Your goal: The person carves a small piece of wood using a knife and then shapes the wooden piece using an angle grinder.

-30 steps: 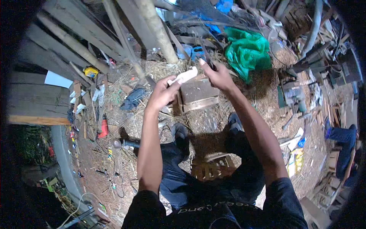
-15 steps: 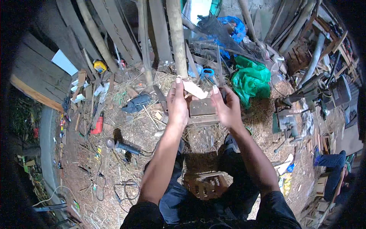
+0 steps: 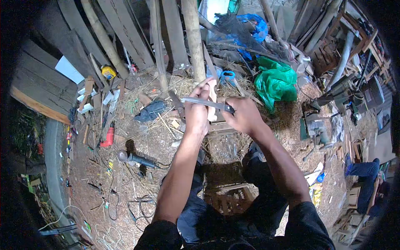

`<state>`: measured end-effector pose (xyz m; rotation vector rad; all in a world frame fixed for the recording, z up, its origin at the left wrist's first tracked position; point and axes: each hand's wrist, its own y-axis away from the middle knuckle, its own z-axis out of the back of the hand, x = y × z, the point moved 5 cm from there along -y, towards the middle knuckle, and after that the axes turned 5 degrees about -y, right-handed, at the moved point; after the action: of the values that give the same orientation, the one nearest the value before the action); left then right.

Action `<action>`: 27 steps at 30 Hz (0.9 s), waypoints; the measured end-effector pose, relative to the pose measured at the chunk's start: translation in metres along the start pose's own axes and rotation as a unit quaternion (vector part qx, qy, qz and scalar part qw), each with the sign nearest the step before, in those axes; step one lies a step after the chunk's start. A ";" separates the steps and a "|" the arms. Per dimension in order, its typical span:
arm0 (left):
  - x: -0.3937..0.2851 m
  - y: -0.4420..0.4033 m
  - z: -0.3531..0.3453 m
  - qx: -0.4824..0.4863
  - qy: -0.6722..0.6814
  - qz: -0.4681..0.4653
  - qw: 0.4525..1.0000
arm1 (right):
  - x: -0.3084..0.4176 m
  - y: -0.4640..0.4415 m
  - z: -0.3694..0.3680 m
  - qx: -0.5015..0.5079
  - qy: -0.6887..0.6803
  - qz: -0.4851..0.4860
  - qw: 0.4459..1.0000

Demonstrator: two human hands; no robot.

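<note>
Pale wood piece [image 3: 213, 92] is a bit above centre, running roughly 12-to-6, held in the left hand's [image 3: 197, 118] grip from about 7 o'clock. Right hand [image 3: 246, 115], over at 4, has its grip wrapped round a knife [image 3: 206, 102], blade crossing the wood and pointing near 9. Sketchy bit imo: that blade lies right across the left hand in this view, can't tell if it's touching. A slip on the wood or a loose pinch could mean a nasty cut. Elbow room's best toward 6, past the edge of the wooden block [image 3: 225, 126], over the floor [image 3: 221, 146]. Tighter near 12 with the wooden post [image 3: 193, 41], and a green plastic bag [image 3: 275, 83] between 2 and 3.
</note>
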<state>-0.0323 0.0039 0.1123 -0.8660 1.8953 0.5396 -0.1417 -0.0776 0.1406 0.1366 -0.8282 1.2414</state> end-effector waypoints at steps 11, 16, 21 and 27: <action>-0.006 0.022 -0.015 0.062 -0.088 -0.012 0.994 | -0.023 0.001 -0.003 -0.056 0.056 -0.064 0.995; 0.003 0.019 -0.013 0.037 -0.225 -0.089 0.970 | -0.012 0.000 0.001 -0.064 0.068 -0.025 0.995; 0.000 0.023 -0.031 0.015 -0.235 -0.135 0.962 | -0.021 0.002 0.004 -0.081 0.088 -0.045 0.992; 0.011 0.022 -0.037 0.069 -0.182 0.011 0.981 | -0.047 -0.003 0.014 -0.046 0.098 -0.111 0.988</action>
<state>-0.0730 -0.0105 0.1194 -0.6088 1.5875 0.5344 -0.1496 -0.1227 0.1219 0.0303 -0.6778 0.9885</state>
